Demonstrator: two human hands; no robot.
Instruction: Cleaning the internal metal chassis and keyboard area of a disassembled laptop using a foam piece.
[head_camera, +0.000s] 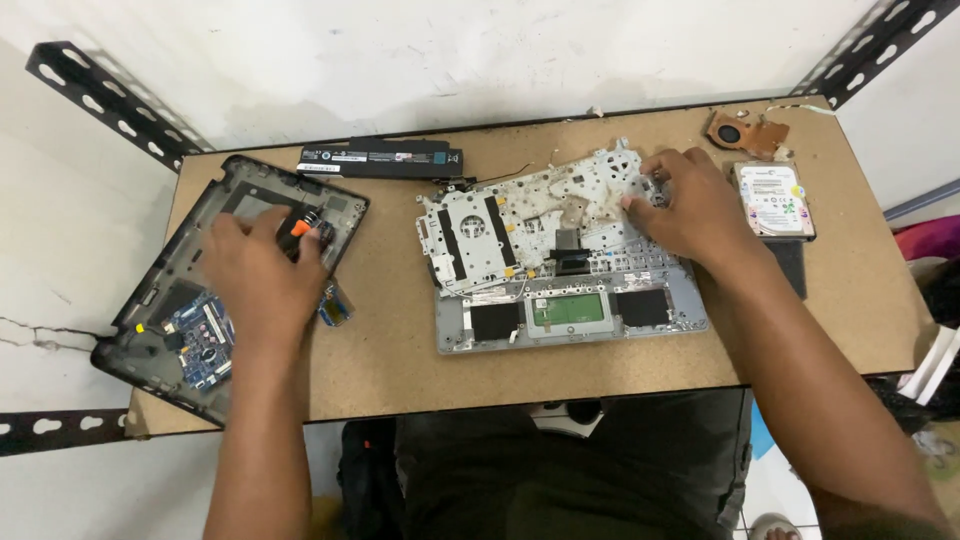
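Observation:
My left hand (258, 268) lies over the black laptop bottom case (170, 300) at the table's left, fingers curled on a black tool with an orange band (300, 227). A blue circuit board (200, 340) shows in that case below my hand. My right hand (690, 205) rests on the upper right part of the upturned laptop keyboard frame (530, 235), fingertips pressing on the metal plate; nothing is visibly held. The frame's silver palm rest with a green touchpad board (567, 310) faces me.
A long black battery (380, 160) lies at the back of the brown table (400, 360). A copper fan heatsink (745, 130) and a hard drive (773, 198) sit at the right rear. Perforated metal shelf brackets (100, 100) flank the table. A small blue part (336, 305) lies beside the case.

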